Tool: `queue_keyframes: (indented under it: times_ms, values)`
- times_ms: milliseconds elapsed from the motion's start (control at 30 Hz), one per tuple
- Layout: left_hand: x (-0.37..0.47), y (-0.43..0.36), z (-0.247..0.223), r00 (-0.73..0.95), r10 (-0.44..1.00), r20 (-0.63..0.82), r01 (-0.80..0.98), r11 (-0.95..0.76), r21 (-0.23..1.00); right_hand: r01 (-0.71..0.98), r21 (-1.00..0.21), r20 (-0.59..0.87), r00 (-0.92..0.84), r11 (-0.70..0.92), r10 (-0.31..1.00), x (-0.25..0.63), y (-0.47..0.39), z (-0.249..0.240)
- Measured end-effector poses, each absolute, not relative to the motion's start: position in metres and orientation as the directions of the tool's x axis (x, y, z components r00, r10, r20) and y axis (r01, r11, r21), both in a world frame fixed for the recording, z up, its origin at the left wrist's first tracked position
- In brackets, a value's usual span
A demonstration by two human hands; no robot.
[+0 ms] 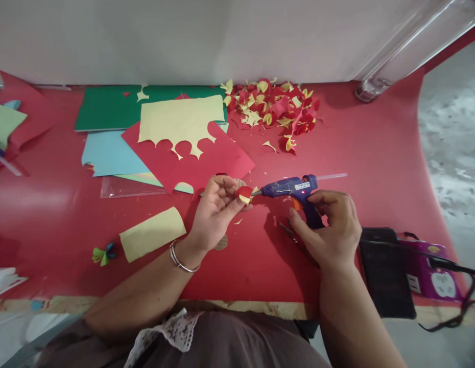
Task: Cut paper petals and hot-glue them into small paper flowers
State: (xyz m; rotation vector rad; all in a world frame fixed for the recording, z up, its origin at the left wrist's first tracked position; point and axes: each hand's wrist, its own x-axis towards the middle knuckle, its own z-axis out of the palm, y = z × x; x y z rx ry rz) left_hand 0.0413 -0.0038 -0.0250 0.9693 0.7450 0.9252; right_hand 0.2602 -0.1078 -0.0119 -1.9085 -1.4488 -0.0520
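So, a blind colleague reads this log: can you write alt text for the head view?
The right hand holds a blue glue gun, its nozzle at a small red and yellow paper piece pinched in the left hand. Cut coloured paper sheets and a heap of paper pieces lie beyond on the red table.

Both hands raised, forearms converging.
Left hand (218, 204) pinches with fingertips, wrist bent; right hand (329, 227) curled in a grip.
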Motion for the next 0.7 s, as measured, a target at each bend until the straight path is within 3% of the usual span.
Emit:
queue_keyframes:
  times_ms: [100,333,500,700]
  values:
    - [0.042,-0.005,-0.028,0.444,0.89,-0.099,-0.312,0.257,0.915,0.846,-0.526,0.444,0.364,-0.091,0.819,0.26,-0.108,-0.012]
    - [0.029,-0.006,-0.022,0.477,0.856,-0.199,-0.118,0.287,0.951,0.836,-0.535,0.432,0.397,-0.124,0.81,0.26,-0.108,-0.014]
    - [0.033,-0.003,-0.02,0.407,0.905,-0.122,-0.225,0.229,0.947,0.827,-0.549,0.42,0.4,-0.123,0.814,0.259,-0.108,-0.014]
    - [0.044,-0.006,-0.024,0.488,0.865,-0.117,-0.332,0.307,0.892,0.83,-0.548,0.426,0.381,-0.101,0.821,0.26,-0.109,-0.015]
